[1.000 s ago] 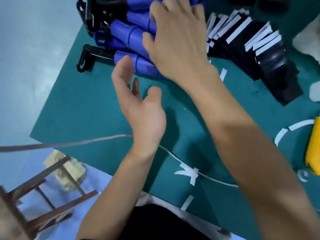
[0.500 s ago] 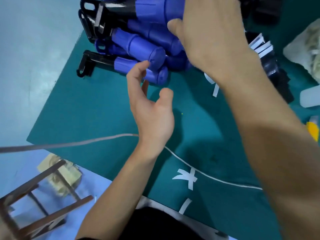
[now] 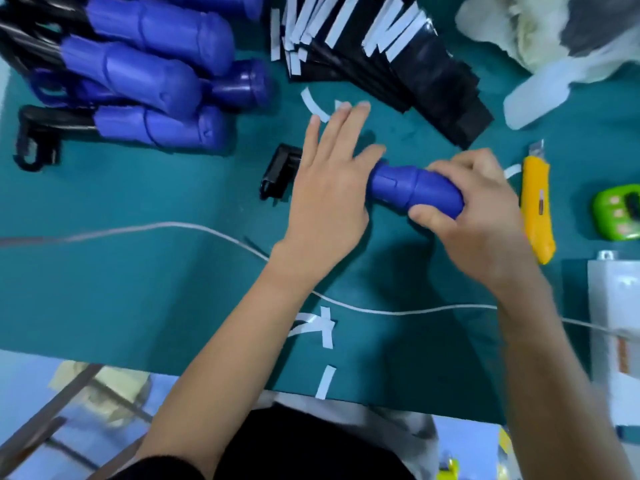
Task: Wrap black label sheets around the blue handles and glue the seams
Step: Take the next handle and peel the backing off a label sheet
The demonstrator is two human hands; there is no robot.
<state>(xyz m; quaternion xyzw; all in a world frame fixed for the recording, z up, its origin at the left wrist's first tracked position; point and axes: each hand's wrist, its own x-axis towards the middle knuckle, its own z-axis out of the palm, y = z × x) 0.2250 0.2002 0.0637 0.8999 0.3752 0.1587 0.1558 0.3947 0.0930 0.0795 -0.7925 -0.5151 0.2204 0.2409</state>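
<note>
Your right hand (image 3: 481, 216) curls tightly around the blue handle (image 3: 415, 188); your left hand (image 3: 329, 192) rests flat, fingers straight, across its other end, black label sheets (image 3: 433, 81) beyond it.

A yellow utility knife (image 3: 536, 209) lay on the teal mat (image 3: 138, 289), with a green gadget (image 3: 616, 216) near it at the right. A thin white cord (image 3: 173, 227) crossed the mat toward a white box (image 3: 616, 306).

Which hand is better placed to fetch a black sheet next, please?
Left, I think. The left hand lies open on the handle, pointing toward the sheets, while the right hand grips the handle and would have to let go first.
</note>
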